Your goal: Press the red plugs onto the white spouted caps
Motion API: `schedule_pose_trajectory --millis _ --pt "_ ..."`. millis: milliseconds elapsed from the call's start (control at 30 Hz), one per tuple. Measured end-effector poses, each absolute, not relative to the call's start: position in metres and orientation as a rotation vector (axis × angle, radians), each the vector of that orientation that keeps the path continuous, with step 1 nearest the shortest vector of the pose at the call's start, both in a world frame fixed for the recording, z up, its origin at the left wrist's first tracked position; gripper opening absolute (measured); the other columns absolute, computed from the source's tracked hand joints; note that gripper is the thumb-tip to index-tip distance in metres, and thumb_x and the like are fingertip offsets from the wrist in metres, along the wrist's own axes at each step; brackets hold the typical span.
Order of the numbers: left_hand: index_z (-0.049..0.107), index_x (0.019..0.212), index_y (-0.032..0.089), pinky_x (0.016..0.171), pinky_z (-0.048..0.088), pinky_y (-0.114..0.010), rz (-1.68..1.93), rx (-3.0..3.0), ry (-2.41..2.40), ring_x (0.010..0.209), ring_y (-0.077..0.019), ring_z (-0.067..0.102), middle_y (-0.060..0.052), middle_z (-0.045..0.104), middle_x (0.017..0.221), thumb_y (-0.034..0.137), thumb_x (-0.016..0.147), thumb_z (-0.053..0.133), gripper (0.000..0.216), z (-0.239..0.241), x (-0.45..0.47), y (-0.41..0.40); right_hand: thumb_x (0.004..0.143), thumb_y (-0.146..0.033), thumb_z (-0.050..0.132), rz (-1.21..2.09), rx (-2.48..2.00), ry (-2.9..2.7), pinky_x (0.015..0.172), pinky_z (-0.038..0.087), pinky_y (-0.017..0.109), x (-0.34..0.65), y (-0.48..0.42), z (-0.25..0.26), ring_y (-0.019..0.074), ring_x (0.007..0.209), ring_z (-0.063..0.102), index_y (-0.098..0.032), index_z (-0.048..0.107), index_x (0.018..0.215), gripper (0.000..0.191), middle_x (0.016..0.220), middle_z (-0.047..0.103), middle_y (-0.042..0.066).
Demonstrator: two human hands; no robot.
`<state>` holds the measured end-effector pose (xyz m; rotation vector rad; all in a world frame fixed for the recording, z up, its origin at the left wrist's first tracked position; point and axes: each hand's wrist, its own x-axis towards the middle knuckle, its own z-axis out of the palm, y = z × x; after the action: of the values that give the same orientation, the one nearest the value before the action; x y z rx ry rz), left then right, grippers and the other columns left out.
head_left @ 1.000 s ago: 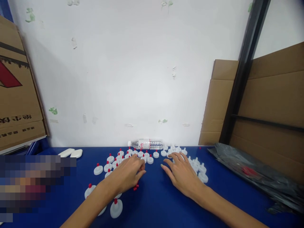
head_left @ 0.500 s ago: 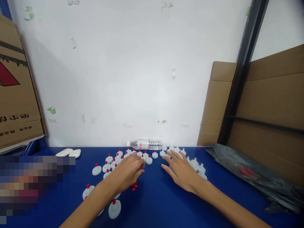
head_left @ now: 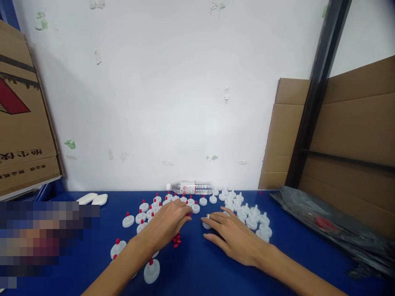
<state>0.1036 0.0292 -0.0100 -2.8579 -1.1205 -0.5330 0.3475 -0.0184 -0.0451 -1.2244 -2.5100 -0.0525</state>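
Observation:
My left hand (head_left: 173,218) is closed in a pinch, with a bit of a red tip cap (head_left: 189,214) showing at its fingertips. A small heap of loose red caps (head_left: 177,239) lies beneath it. My right hand (head_left: 236,236) is low over the table, fingers stretched and apart. Its fingertips touch a white nozzle lid (head_left: 206,225), while the thumb lies apart from it. Bare white nozzle lids (head_left: 251,222) cluster behind and right of that hand. Around my left forearm stand several white lids with red tips (head_left: 152,271), some partly hidden by the arm.
A clear plastic bottle (head_left: 188,188) lies against the wall at the back of the blue table (head_left: 197,271). Two white oval pieces (head_left: 99,200) sit at the back left. Grey plastic bags (head_left: 321,222) and cardboard (head_left: 354,135) are at the right; a box (head_left: 27,119) stands left.
My right hand has drawn back from the bare lids toward the middle, and a white lid now shows at its fingertips. My left hand stays near the red caps, with a cap now showing in its pinch.

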Motion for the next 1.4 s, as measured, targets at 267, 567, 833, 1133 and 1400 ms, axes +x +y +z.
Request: schedule_pose_trajectory --millis 267,567,833,1133,1400 --pt "0.068 0.106 0.022 0.086 0.047 -0.031 -0.699 -2.987 -0.989 0.096 -0.0192 0.064 -0.004 0.07 0.101 0.026 0.102 0.048 0.021 -0.016 0.115 0.022 0.103 -0.031 0.051 -0.067 -1.117 -2.532 0.086 0.05 0.035 0.336 -0.028 -0.038 0.0202 0.092 0.065 -0.025 0.063 0.113 0.017 0.105 0.068 0.002" --pt "0.069 0.102 0.021 0.082 0.048 -0.03 -0.709 -3.037 -1.027 0.092 -0.0191 0.064 -0.005 0.07 0.098 0.026 0.102 0.048 0.022 -0.02 0.119 0.017 0.101 -0.016 0.048 -0.03 -0.898 -2.495 0.091 0.052 0.032 0.34 -0.026 -0.037 0.0187 0.106 0.06 -0.025 0.059 0.115 0.02 0.118 0.064 0.005" --pt "0.07 0.101 0.023 0.083 0.046 -0.03 -0.916 -3.069 -1.167 0.091 -0.0196 0.064 -0.003 0.073 0.096 0.037 0.102 0.049 0.025 -0.017 0.12 0.019 0.098 -0.012 0.047 -0.055 -0.823 -2.304 0.093 0.055 0.038 0.344 -0.025 -0.036 0.0221 0.118 0.059 -0.023 0.053 0.104 0.014 0.118 0.065 0.01" --pt "0.061 0.075 0.018 0.066 0.04 -0.024 -0.977 -3.273 -1.168 0.064 -0.0123 0.057 0.001 0.062 0.068 0.036 0.103 0.04 0.039 -0.014 0.126 0.006 0.095 -0.002 0.04 -0.156 -0.669 -2.347 0.09 0.057 0.038 0.349 -0.021 -0.049 0.0242 0.12 0.056 -0.02 0.052 0.105 0.023 0.102 0.065 0.01" --pt "0.059 0.071 0.017 0.057 0.037 -0.023 -1.083 -3.441 -1.267 0.058 -0.0122 0.05 0.002 0.054 0.061 0.043 0.099 0.042 0.042 -0.015 0.126 0.004 0.088 0.003 0.044 -0.452 -0.595 -2.38 0.095 0.055 0.04 0.351 -0.028 -0.048 0.0269 0.124 0.054 -0.018 0.056 0.092 0.024 0.12 0.064 0.014"
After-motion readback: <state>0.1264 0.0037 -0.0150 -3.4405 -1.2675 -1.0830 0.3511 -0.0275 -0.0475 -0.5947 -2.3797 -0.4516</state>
